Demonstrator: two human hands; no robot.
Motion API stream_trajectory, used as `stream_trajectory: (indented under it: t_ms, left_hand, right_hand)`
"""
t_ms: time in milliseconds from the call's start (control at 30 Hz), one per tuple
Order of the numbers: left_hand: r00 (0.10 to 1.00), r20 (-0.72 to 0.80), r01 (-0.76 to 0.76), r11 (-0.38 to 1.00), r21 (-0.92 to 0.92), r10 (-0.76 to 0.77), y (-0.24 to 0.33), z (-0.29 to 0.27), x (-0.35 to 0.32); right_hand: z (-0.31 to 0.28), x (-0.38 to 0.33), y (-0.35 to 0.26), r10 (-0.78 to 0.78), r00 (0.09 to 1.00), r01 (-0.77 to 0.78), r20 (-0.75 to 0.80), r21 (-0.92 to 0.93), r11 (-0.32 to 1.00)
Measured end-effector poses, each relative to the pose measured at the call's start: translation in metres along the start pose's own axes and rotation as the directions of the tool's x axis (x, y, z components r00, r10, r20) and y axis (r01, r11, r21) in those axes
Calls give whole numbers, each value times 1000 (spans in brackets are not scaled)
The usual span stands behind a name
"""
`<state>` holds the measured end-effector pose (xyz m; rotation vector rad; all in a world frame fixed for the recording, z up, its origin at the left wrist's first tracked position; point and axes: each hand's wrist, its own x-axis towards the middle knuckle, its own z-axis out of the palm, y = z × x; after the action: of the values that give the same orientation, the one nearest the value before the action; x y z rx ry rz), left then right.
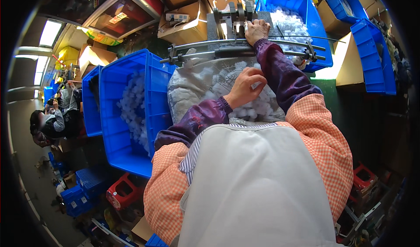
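My right hand (257, 31) is up at a small dark bench machine (237, 22), its fingers curled in beside the machine's upright parts. What its fingertips hold, if anything, is hidden. Lower and a little to the left, my left hand (247, 87) hovers over a clear plastic bag (186, 81) with small white plastic pieces (250, 110) in and around it. The thumb and fingers are bent together in a pinch, and anything between them is too small to name. A metal rail with a dark padded roller (236, 51) runs between my hands and the machine.
To my left stands a deep blue crate (151, 78) holding white pieces. Another blue crate (318, 26) with a white heap is at the far right. Cardboard boxes (192, 26) sit behind the rail. A person (59, 120) works at far left; a red stool (124, 192) is lower left.
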<state>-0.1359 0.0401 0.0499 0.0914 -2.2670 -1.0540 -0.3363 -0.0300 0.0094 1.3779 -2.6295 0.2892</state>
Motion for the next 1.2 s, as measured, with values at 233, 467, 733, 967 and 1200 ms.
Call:
stream_trajectory:
  t_ms: [233,467,733,967,1200]
  left_hand:
    - [961,-133,198,939,-279,-243,-1,-21,-1]
    - [926,-216,178,862,-475,-310,-6,-24,4]
    - [940,-201,154,869,-471,-276,-10,-16,21]
    - [927,-246,145,875,-462,-283,-29,-3,46]
    - [976,211,-29,934,356,-50,-22,24,14]
  right_hand:
    - [-2,-1,26,10,1000,-8,22,-87,996]
    - [10,16,80,64,995,-67,71,35,997]
    - [-59,13,124,382,908,-384,-170,20,923]
    - [-100,-68,80,-664,704,-90,253,959,271]
    - [-11,-5,78,-80,995,96,-59,370,924]
